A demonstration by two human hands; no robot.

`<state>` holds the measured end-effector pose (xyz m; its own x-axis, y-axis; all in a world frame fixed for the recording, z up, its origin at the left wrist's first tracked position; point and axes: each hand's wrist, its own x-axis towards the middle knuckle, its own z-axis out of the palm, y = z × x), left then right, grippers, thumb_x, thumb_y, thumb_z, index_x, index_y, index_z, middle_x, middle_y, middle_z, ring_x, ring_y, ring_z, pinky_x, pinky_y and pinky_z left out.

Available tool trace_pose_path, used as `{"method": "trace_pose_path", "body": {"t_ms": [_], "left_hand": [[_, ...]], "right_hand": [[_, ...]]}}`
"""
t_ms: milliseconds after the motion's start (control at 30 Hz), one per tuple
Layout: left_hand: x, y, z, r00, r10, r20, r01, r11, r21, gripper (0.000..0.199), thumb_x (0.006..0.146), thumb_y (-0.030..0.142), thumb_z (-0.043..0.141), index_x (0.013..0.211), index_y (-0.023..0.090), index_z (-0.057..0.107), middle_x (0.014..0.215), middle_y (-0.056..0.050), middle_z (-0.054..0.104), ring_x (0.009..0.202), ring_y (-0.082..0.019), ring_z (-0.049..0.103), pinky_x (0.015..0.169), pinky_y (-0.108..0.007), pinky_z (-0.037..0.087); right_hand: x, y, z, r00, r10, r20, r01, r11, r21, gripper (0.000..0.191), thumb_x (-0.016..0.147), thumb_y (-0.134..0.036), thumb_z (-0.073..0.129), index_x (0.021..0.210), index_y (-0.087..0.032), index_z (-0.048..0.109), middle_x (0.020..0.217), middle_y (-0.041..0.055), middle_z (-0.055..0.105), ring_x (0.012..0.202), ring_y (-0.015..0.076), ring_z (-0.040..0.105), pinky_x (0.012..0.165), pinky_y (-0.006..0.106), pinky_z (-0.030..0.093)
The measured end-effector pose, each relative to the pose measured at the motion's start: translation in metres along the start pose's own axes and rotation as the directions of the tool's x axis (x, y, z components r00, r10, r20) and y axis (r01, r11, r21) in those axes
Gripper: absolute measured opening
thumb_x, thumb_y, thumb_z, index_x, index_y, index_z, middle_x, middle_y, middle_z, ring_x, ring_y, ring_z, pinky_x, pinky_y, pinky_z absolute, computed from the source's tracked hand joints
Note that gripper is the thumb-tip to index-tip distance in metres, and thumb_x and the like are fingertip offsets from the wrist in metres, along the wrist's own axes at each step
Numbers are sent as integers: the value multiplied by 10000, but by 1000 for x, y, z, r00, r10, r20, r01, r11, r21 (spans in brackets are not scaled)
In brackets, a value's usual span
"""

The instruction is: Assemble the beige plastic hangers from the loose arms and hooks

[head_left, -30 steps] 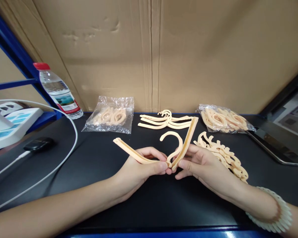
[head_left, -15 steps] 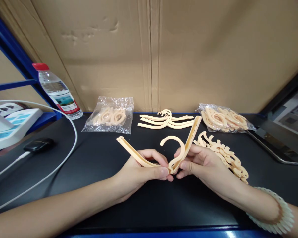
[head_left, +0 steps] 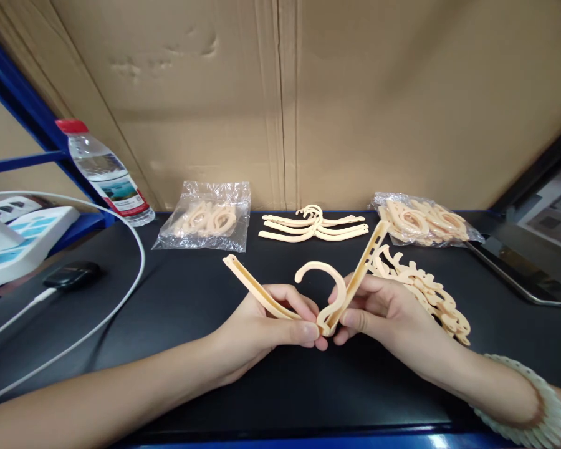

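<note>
Both hands grip a cream plastic folding hanger (head_left: 339, 287) above the black table. My left hand (head_left: 275, 324) pinches the left arm close to the central joint, with thumb and fingers wrapped round it. My right hand (head_left: 378, 312) is closed on the right arm, near where it meets the hook. The two arms slant upward in a V, and the curved hook stands between them. Part of the joint is hidden by my fingertips. Just beyond my right hand lies a pile of loose cream hanger parts (head_left: 442, 305).
Several spread hangers (head_left: 313, 232) lie at the back, between two clear bags of hanger parts, a left bag (head_left: 203, 218) and a right bag (head_left: 425, 221). A water bottle (head_left: 107, 174), white cable (head_left: 140, 249) and power strip (head_left: 51, 231) are left; a tablet-like device (head_left: 533, 274) is right.
The hanger's right arm has tilted slightly outward to the right and its hook has shifted a little left and down. Both hands keep their grip.
</note>
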<state>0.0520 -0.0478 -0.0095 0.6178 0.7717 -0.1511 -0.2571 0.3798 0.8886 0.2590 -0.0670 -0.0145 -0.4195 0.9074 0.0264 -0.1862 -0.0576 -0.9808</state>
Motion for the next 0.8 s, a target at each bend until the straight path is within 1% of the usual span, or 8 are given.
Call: {"method": "trace_pose_path", "body": {"t_ms": [133, 333, 533, 633, 800], "left_hand": [[0, 0, 0, 1000, 6, -3, -6, 1000, 6, 135, 658, 49, 813, 666, 105, 690, 771, -69, 752, 664, -152, 723, 636, -211, 560], [1, -2, 1, 999, 45, -1, -45, 999, 31, 137, 671, 33, 800, 648, 103, 685, 749, -49, 745, 649, -148, 723, 627, -216, 573], [1, -5, 3, 996, 87, 10, -87, 995, 54, 131, 689, 38, 792, 665, 105, 683, 780, -48, 737, 675, -158, 728, 668, -249, 592], [1, -6, 4, 993, 117, -3, -117, 992, 47, 125, 700, 41, 788, 674, 109, 685, 781, -32, 723, 679, -156, 730, 672, -247, 594], [3, -7, 4, 987, 154, -47, -151, 986, 65, 150, 708, 60, 791, 645, 111, 665, 756, -19, 713, 677, -147, 729, 662, -223, 584]], "right_hand": [[-3, -1, 1, 1000, -16, -1, 16, 1000, 21, 104, 842, -224, 708, 913, -186, 642, 820, 18, 740, 781, 156, 731, 675, 238, 606], [-3, -4, 3, 1000, -17, -13, 17, 1000, 20, 98, 839, -205, 708, 903, -179, 638, 804, 17, 752, 760, 151, 739, 684, 225, 605], [-3, -3, 5, 999, -36, -18, 36, 999, 26, 77, 844, -217, 705, 881, -182, 646, 776, 1, 744, 720, 135, 736, 666, 200, 596], [-2, -2, 6, 997, -50, -50, 51, 999, 11, 71, 834, -211, 714, 863, -182, 656, 772, -2, 744, 691, 115, 725, 654, 183, 588], [0, -1, 8, 989, -104, -105, 102, 995, -21, 88, 814, -220, 736, 853, -189, 664, 762, -2, 745, 693, 111, 713, 683, 193, 585]]}}
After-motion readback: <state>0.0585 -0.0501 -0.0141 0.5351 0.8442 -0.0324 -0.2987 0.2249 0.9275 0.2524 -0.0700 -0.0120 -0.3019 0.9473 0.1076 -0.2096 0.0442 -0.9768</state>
